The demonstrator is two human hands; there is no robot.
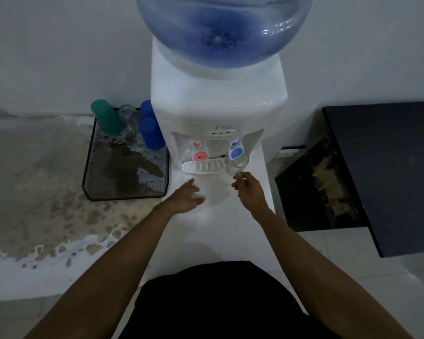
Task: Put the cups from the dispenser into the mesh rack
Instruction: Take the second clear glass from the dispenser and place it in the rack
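Note:
A clear glass cup [238, 160] stands on the right end of the white drip tray [203, 167], under the blue tap [236, 152] of the water dispenser [218, 106]. My right hand [249, 189] is just in front of this cup, fingers apart, fingertips at its base with no grip visible. My left hand [185, 198] lies open and flat on the white ledge below the tray's left end. The black mesh rack [125, 189] sits left of the dispenser. At its far end are a green cup [107, 117], a clear glass [129, 121] and two blue cups [151, 133].
A large blue water bottle [220, 28] tops the dispenser, and a red tap [200, 155] is on its left side. A dark cabinet [389, 172] with an open compartment stands to the right. The floor left of the rack is stained and patchy.

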